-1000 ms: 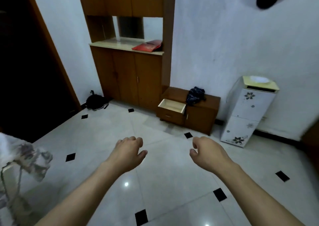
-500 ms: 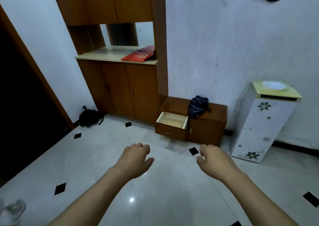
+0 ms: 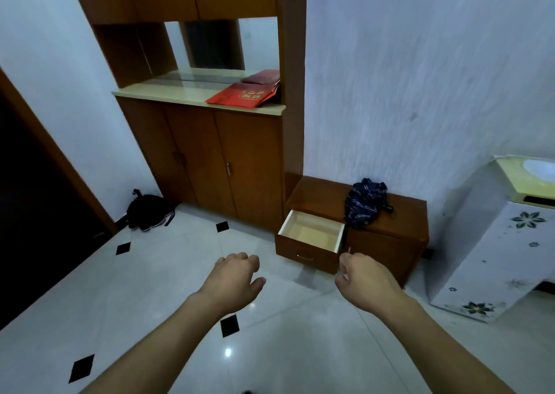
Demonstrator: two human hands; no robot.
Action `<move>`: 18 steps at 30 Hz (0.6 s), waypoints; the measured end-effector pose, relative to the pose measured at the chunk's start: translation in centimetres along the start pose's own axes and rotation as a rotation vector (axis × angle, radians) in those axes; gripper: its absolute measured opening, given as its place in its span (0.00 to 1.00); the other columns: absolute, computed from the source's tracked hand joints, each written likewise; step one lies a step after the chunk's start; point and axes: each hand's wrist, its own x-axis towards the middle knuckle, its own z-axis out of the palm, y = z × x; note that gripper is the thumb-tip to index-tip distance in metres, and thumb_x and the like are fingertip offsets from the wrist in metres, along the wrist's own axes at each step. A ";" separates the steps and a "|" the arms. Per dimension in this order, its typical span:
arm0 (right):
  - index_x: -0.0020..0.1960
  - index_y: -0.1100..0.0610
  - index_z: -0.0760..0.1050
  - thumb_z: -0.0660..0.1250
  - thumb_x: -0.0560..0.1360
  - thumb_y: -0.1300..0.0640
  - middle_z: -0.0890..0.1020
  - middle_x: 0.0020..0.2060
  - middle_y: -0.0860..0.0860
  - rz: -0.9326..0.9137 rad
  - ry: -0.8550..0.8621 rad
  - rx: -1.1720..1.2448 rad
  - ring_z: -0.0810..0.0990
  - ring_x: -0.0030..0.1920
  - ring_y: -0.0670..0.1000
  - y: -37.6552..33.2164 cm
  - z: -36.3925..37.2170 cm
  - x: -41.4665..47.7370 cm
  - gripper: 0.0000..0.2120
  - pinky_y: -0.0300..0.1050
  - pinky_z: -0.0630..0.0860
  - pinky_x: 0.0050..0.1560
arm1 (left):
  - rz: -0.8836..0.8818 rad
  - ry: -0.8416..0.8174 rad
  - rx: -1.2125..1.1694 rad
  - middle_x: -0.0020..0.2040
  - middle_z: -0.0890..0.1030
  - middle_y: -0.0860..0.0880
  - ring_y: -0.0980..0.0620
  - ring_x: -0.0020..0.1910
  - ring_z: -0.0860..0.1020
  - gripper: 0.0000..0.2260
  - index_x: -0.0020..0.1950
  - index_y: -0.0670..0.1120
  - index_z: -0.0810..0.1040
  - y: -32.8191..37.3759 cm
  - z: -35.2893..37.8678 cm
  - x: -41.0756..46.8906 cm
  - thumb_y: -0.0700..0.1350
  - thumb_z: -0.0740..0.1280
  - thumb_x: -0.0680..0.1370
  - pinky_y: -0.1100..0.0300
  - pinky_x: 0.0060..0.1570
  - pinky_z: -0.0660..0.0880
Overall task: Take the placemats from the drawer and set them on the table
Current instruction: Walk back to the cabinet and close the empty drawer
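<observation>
Both hands are empty, fingers loosely curled: left hand [image 3: 232,284] at centre frame, right hand [image 3: 365,282] just below the open drawer [image 3: 312,235] at centre right. No placemats show inside it. Judging by this, the approach is under way; next comes reaching in.

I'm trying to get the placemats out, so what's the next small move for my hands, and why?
Probably step closer and lower both hands toward the open drawer. The left hand and right hand hold nothing and hang short of it, above the floor. From here the drawer's visible inside looks bare, so look deeper inside.
</observation>
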 end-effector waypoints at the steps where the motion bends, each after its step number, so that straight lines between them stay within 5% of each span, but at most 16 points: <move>1: 0.41 0.48 0.67 0.61 0.74 0.48 0.73 0.36 0.46 0.015 0.006 0.003 0.73 0.34 0.47 0.0 0.6 2.4 0.06 0.44 0.72 0.31 | 0.023 0.016 -0.007 0.54 0.78 0.49 0.48 0.53 0.75 0.16 0.59 0.49 0.74 -1.3 0.4 2.7 0.58 0.60 0.78 0.54 0.53 0.70; 10: 0.44 0.49 0.69 0.61 0.75 0.46 0.73 0.37 0.47 0.206 0.001 0.046 0.73 0.36 0.46 1.8 2.9 17.2 0.07 0.46 0.77 0.36 | 0.223 0.106 -0.089 0.48 0.79 0.51 0.50 0.47 0.74 0.11 0.52 0.52 0.75 -6.6 2.4 23.1 0.56 0.60 0.77 0.57 0.46 0.67; 18: 0.42 0.52 0.66 0.62 0.76 0.49 0.74 0.39 0.51 0.293 0.022 0.187 0.74 0.40 0.52 8.7 7.0 28.3 0.08 0.47 0.73 0.37 | 0.279 -0.002 -0.079 0.47 0.79 0.52 0.51 0.48 0.74 0.09 0.52 0.51 0.75 -5.9 9.4 37.8 0.54 0.60 0.77 0.55 0.50 0.70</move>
